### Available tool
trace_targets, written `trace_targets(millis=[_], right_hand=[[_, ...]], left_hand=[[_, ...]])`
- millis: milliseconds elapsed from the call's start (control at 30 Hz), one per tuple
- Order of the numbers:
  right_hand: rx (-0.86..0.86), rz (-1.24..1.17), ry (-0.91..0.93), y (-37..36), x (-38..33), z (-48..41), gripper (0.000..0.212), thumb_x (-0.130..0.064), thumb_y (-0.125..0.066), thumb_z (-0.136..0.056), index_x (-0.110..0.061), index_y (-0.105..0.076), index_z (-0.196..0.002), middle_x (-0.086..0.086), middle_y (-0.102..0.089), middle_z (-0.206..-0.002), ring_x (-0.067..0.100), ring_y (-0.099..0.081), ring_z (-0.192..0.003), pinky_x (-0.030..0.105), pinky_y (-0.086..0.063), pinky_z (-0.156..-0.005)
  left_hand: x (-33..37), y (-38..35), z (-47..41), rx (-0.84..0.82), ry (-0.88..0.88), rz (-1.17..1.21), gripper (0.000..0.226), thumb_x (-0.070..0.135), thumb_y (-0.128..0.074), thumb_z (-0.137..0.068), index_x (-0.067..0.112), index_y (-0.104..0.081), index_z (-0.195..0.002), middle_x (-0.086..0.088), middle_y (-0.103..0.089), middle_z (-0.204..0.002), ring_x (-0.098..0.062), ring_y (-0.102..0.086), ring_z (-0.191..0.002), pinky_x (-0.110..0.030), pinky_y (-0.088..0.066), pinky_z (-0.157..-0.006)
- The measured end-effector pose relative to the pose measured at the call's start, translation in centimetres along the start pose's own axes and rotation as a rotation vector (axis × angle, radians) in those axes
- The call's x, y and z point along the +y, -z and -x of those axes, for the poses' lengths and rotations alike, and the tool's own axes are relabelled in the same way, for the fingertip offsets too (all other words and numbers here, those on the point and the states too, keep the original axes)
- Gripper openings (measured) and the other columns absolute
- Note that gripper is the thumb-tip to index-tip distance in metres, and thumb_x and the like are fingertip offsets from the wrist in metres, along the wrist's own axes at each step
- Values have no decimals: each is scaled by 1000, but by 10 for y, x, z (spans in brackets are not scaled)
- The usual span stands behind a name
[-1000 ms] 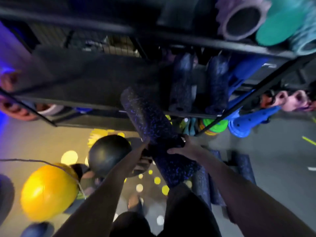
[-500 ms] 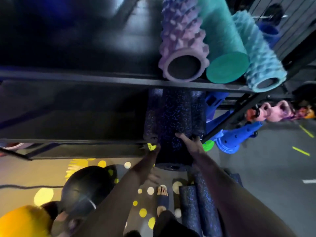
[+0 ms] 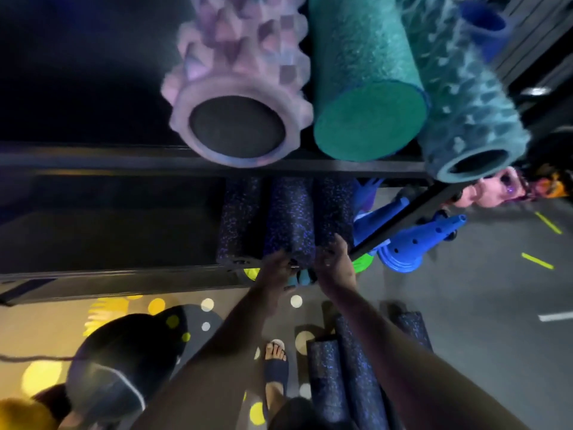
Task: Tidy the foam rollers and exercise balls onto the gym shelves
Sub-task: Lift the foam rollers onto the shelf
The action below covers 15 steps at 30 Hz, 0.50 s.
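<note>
- Speckled foam roller (image 3: 291, 225): its near end is where the fingers meet it. The left hand (image 3: 274, 268) has fingertips against that end, but blur hides whether they are straight or curled.
- The right hand (image 3: 336, 268) is just beside the same end, fingers loosely spread and holding nothing.
- The roller lies lengthwise on the middle shelf (image 3: 124, 276), wedged between the neighbouring rollers (image 3: 240, 225) and touching both.
- Risk: its end sits near the shelf's front edge. If it is not pushed fully home, it could slide back out or nudge a neighbour loose.
- Further out, the floor rollers (image 3: 338, 383) lie beside the sandalled foot (image 3: 276, 364). A step back could catch on them.
</note>
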State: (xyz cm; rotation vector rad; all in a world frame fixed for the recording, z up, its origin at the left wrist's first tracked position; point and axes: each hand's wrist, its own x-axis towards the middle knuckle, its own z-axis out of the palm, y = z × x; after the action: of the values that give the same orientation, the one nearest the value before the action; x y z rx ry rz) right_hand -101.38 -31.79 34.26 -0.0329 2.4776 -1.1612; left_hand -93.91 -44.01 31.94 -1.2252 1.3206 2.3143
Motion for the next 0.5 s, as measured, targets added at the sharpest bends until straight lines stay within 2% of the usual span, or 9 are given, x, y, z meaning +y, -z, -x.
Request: trace_targets(millis=[100, 167, 200, 267, 400, 500], right_hand=[[-6, 46, -31, 11, 31, 43, 49, -6, -58, -90, -21, -45, -135, -4, -61, -103, 29, -63, -99, 38, -51, -87], [-26, 74, -77, 19, 53, 73, 55, -3, -56, -88, -22, -42, -138, 4, -64, -118, 34, -62, -108, 37, -47, -89], [-19, 75, -114, 23, 63, 89, 61, -5, -56, -89, -18, -39, -145, 7, -61, -130, 34, -60, -116, 35, -44, -92], [18, 51, -204, 34, 77, 124, 64, -11, -58, -92, -13, -33, -151, 10, -57, -139, 32, -55, -126, 31, -41, -93], [101, 40, -299, 55, 97, 193, 61, -14, -59, -92, -7, -36, -149, 16, -59, -137, 34, -54, -127, 34, -41, -98], [123, 69, -301, 69, 112, 241, 60, -15, -66, -90, -5, -41, -144, 18, -59, -135, 35, -54, -127, 34, -41, -101]], left_hand=[[-12, 7, 33, 38, -30, -103, 31, 16, -45, -105, 33, -53, -130, 7, -67, -118, -14, -64, -101, -36, -48, -83], [-26, 19, 57, 34, -4, -192, 37, 14, -45, -105, 32, -50, -137, 13, -64, -116, -15, -62, -103, -34, -46, -81], [-34, 24, 68, 29, 9, -225, 40, 12, -46, -104, 28, -49, -140, 10, -64, -116, -17, -62, -102, -33, -45, -79], [-50, 33, 93, 40, 25, -274, 42, 10, -49, -102, 25, -50, -141, 1, -66, -118, -20, -64, -100, -32, -46, -76], [-84, 40, 142, 36, 38, -336, 32, 9, -58, -98, 26, -60, -124, 1, -71, -97, -17, -66, -85, -32, -48, -74], [-112, 36, 173, 5, 70, -358, 23, 10, -56, -98, 27, -60, -113, -4, -73, -98, -21, -68, -85, -30, -49, -72]])
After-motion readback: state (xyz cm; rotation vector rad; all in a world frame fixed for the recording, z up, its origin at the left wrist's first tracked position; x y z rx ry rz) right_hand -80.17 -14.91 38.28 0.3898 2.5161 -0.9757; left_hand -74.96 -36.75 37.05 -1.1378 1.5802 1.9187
